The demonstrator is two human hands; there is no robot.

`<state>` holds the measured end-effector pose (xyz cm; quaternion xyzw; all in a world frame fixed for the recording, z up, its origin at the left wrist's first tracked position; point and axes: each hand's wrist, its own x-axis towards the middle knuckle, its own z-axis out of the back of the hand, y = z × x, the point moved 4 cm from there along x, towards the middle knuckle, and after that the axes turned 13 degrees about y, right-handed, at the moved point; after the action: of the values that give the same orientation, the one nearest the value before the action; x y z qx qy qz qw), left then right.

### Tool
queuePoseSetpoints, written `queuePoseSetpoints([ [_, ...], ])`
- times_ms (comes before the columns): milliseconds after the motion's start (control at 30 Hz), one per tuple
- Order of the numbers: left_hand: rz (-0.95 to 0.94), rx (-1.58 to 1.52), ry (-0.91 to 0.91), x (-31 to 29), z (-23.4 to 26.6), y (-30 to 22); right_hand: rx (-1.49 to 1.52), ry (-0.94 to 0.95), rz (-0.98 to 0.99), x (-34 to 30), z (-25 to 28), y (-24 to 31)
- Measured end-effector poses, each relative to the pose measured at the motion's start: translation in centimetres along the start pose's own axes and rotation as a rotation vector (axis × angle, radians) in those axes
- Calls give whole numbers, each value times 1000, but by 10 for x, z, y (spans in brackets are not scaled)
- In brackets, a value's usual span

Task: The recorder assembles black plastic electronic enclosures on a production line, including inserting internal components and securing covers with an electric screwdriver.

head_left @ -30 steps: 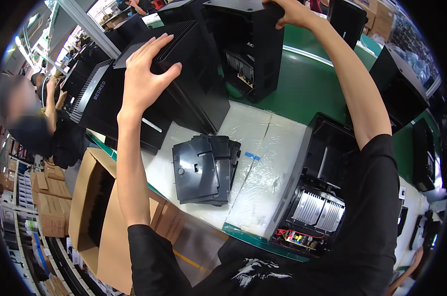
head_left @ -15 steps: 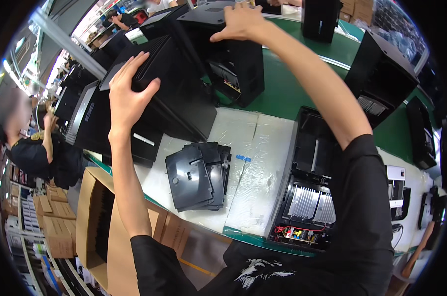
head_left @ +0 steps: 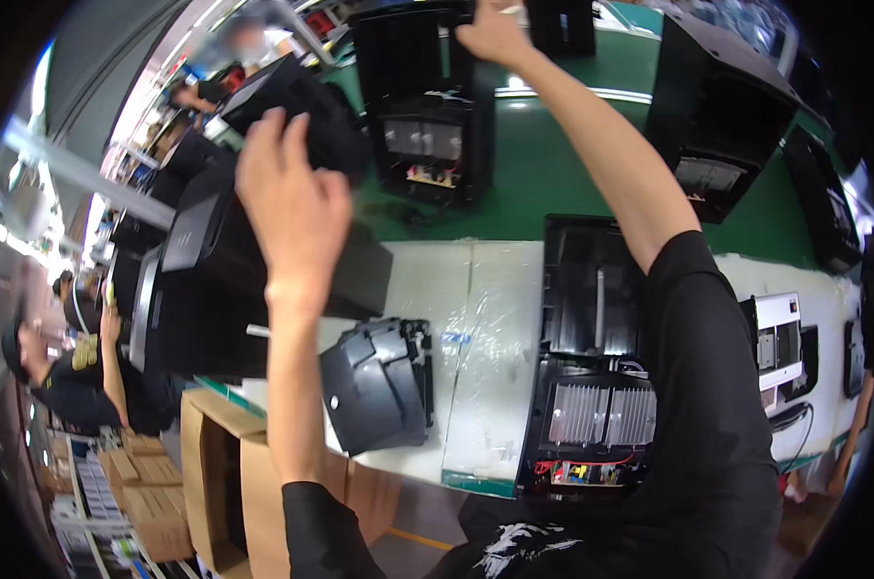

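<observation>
My left hand (head_left: 297, 207), blurred, is raised over the black cabinets at the left with its fingers apart and nothing in it. Behind it stands a large black cabinet (head_left: 215, 299), partly covered by my arm. My right hand (head_left: 498, 37) is at the upper right edge of a tall open black cabinet (head_left: 482, 135), thumb spread; its fingertips run out at the picture's top. Inside that cabinet I see silvery heat sinks (head_left: 422, 141) and a small circuit board (head_left: 431, 176). Near my left forearm lies a stack of black plastic panels (head_left: 374, 386).
On the right, an opened black unit (head_left: 596, 289) shows heat sinks and red wires. More black cabinets (head_left: 721, 106) stand on the green table (head_left: 543, 179). Cardboard boxes (head_left: 205, 473) are below at the left. A co-worker (head_left: 80, 381) stands at far left.
The tall open cabinet now faces me more squarely. My left hand has come off the large cabinet's top, and my right hand has shifted to the tall cabinet's right edge. The view has turned.
</observation>
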<state>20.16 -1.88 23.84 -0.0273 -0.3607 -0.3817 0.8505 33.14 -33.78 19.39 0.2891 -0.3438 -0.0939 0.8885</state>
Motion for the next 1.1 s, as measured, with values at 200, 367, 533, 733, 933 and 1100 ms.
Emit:
queuePoseSetpoints([
  [200,636,-461,349,14,-220,51,67,18,-86,-2,-7,17],
  [367,832,-809,752,-27,-326,108,-124,-41,-279,-1,3,-18],
  [533,713,-766,649,-10,-355,101,122,88,-443,25,1,-69],
  [733,748,-927,582,22,-303,57,230,178,-682,22,-4,-114],
  [933,548,-859,744,55,-248,31,5,175,-651,22,19,-163],
  [1100,679,-1065,927,41,-235,22,98,329,-808,-10,9,-174],
])
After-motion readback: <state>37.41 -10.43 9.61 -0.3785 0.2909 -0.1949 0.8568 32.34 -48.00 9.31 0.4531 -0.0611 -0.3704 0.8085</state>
